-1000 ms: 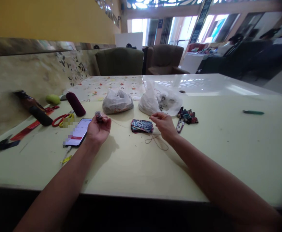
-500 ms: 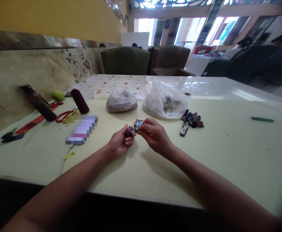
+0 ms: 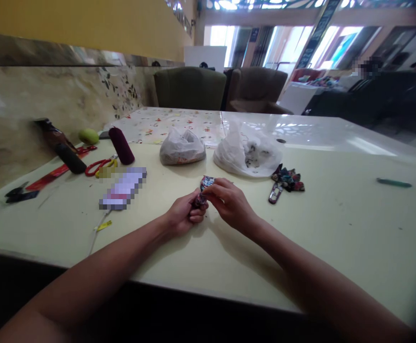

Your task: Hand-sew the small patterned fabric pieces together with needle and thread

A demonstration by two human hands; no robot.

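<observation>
Cloth piece (image 3: 200, 201): a gathered, dark patterned bit held between the two hands, over the near middle of the table (image 3: 251, 274); it seems only part worked, though its folds are too small to judge.
Left hand (image 3: 186, 215): fingers curled snugly round the piece, thumb on top.
Right hand (image 3: 231, 202): fingertips pinched together at the piece's edge; whether they grip cloth, thread or a needle, one cannot tell.
Stack (image 3: 207, 181): printed cloth just beyond the hands, so more pieces appear left to handle; their number cannot be counted.
Cluster (image 3: 293, 181): puckered bits lying together to the right, which look already done.
Small clip (image 3: 275, 194): on the near side of the cluster, seemingly touching it.
Bags: a left plastic bag (image 3: 182, 151), contents unclear, and a right plastic bag (image 3: 231, 155) with pale stuff and dark specks showing.
Left side: phone (image 3: 122, 188), scissors (image 3: 93, 167), maroon cone (image 3: 121, 146), brown bottle (image 3: 50, 132) and green fruit (image 3: 88, 136), all well apart from the hands.
Right side: green pen (image 3: 393, 183), far from both hands.
Hindrance: the right hand covers part of the stack; the bags stand beyond it, a likely limit on forward reach.
</observation>
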